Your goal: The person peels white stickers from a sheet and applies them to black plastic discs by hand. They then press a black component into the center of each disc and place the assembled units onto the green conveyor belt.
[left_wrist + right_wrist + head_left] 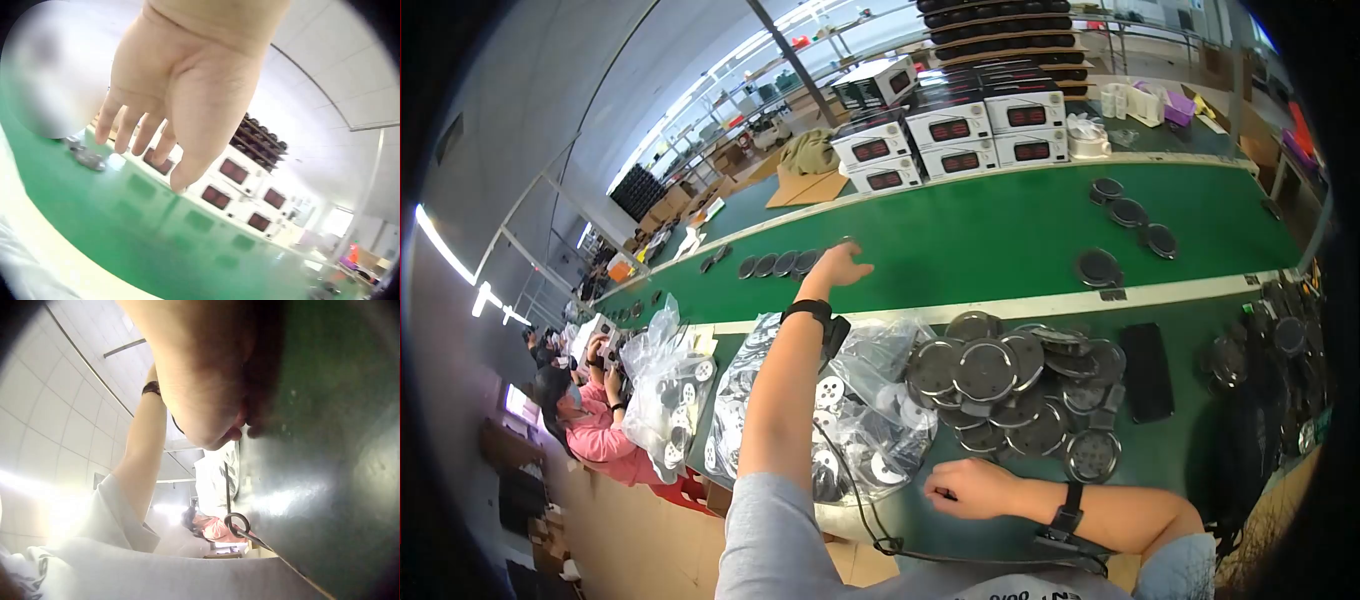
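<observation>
My left hand [837,266] reaches over the green belt [960,225], beside a row of round black discs [785,264] with shiny rims. In the left wrist view the left hand [181,94] has its fingers loosely extended, with nothing held in them. My right hand [975,488] rests on the dark green table at the near edge, fingers loosely curled. A heap of similar rimmed discs [985,370] lies just beyond it. Seen from the right wrist, the right hand [200,394] is close against the tabletop, its fingers mostly hidden.
Clear bags of white-and-black round parts [830,395] lie left of the heap. A black rectangular slab [1147,372] lies to its right. More discs [1128,212] sit on the belt's right side. Boxes [950,130] stand behind the belt. A cable [886,545] crosses the front edge.
</observation>
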Demonstrator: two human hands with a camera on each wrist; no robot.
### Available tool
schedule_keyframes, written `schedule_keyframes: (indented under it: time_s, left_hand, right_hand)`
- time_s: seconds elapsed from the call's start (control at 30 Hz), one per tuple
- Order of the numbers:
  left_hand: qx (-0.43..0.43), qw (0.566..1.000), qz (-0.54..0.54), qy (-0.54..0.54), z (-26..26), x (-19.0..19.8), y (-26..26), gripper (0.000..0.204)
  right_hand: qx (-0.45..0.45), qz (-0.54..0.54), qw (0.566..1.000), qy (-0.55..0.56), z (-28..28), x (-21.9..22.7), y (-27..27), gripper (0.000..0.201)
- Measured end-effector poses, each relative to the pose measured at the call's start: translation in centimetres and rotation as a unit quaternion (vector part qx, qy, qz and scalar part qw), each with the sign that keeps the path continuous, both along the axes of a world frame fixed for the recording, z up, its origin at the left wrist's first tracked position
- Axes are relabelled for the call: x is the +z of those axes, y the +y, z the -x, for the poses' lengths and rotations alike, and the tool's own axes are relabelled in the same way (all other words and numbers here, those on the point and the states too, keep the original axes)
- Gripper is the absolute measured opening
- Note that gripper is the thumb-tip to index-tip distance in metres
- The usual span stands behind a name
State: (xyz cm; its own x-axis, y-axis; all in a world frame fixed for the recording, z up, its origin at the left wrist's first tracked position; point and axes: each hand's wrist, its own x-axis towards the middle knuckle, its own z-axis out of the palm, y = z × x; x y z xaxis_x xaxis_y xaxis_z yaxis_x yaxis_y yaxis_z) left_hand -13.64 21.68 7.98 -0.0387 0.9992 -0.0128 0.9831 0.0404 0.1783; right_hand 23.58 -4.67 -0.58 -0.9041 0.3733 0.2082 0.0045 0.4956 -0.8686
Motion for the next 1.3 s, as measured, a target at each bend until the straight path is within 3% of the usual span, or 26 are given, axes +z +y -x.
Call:
schedule_keyframes:
  time_s: [0.07,0.17,0.23,0.33,0.37,0.43,0.53,0.73,0.83,0.93,1.03,1.07,1.17,1.3]
  left_hand:
    - [0.064,0.997,0.032,-0.022,3.2,-1.7,0.7,0.082]
    - [0.043,0.999,-0.006,-0.01,6.1,-6.2,4.5,0.096]
    - [0.135,0.99,-0.025,-0.007,3.9,-7.6,5.3,0.107]
    - [0.183,0.981,0.0,-0.062,2.0,-8.7,5.8,0.112]
    - [0.194,0.978,0.006,-0.071,1.7,-9.6,5.8,0.104]
    - [0.158,0.986,-0.058,0.002,-0.3,-7.1,3.9,0.092]
    - [0.078,0.991,-0.07,-0.078,1.5,-9.9,6.5,0.071]
    - [-0.011,0.995,-0.015,-0.097,-2.9,-7.6,4.9,0.049]
    - [-0.031,0.992,-0.063,-0.107,-2.8,-9.3,5.3,0.055]
    - [0.026,0.994,-0.096,0.055,-5.4,-7.6,2.8,0.063]
    - [0.013,0.997,-0.072,0.007,-5.8,-7.7,3.2,0.066]
    - [0.031,0.998,-0.018,-0.052,-6.5,-6.4,2.8,0.067]
    - [0.027,0.999,-0.019,-0.041,-7.8,-4.4,1.9,0.072]
    - [-0.02,0.983,-0.128,-0.127,-8.0,-1.4,0.9,0.077]
  right_hand:
    - [-0.003,0.011,1.0,0.002,0.0,0.1,0.0,0.012]
    - [0.006,0.02,1.0,-0.02,0.0,1.1,0.3,0.011]
    - [0.002,0.033,0.999,-0.034,0.0,1.2,0.4,0.012]
    - [-0.008,0.018,1.0,-0.007,0.3,1.7,0.7,0.011]
    - [-0.011,0.021,1.0,-0.003,0.3,2.2,0.7,0.01]
    - [-0.018,0.026,1.0,0.002,0.7,2.2,0.8,0.009]
    - [-0.024,0.025,0.999,0.005,0.4,1.7,0.5,0.009]
    - [-0.018,0.02,1.0,-0.004,0.2,0.5,0.4,0.013]
    - [-0.023,0.016,1.0,-0.008,0.1,0.6,0.3,0.012]
    - [-0.011,0.008,1.0,0.002,0.3,0.7,0.5,0.011]
    - [-0.008,0.008,1.0,0.005,0.3,1.2,0.4,0.011]
    - [-0.008,0.008,1.0,0.003,0.2,1.2,0.4,0.011]
    - [-0.01,0.014,1.0,0.004,0.2,1.2,0.4,0.012]
    - [-0.016,-0.002,1.0,0.008,0.2,0.8,0.4,0.013]
